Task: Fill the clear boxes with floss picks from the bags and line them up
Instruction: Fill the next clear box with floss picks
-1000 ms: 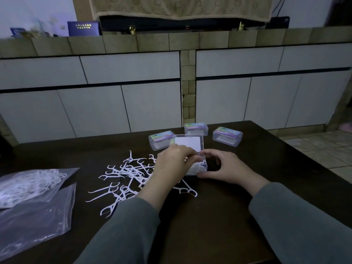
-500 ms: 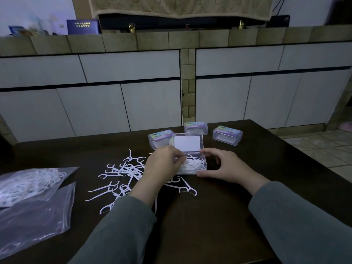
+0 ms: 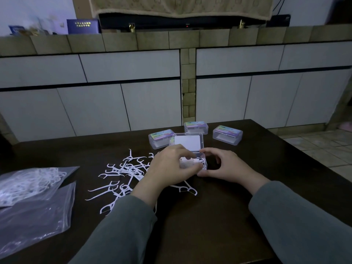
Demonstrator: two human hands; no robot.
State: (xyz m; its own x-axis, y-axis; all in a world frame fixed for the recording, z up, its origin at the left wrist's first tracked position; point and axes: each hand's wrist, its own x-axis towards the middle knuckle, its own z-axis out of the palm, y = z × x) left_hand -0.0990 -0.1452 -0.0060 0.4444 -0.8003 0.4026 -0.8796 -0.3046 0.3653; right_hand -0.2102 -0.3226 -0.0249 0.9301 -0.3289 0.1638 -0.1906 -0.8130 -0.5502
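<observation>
A: What lies at the far left of the counter?

B: Two plastic bags. The upper bag has many white floss picks inside. The lower bag lies flat just beside it and looks nearly empty.

A: And next to them?

B: A loose pile of floss picks is spread on the dark surface, between the bags and the hands. One single pick lies apart, near the front of the open box.

A: What does the left hand do?

B: It is at the left side of the open box. Its fingers are curled over the edge and reach into the picks inside, and the thumb lies along the front wall. I cannot tell if the fingers pinch any pick.

A: Where is that box exactly?

B: In the middle of the counter, between the two hands. It is clear, its lid stands up behind it, and white picks are in it.

A: And the right hand?

B: It holds the right side of the open box. The thumb touches the front corner and the fingers bend round the far corner.

A: What is behind?

B: Three closed boxes with coloured labels: the left closed box partly behind the lid, the middle closed box, and the right closed box a little apart.
</observation>
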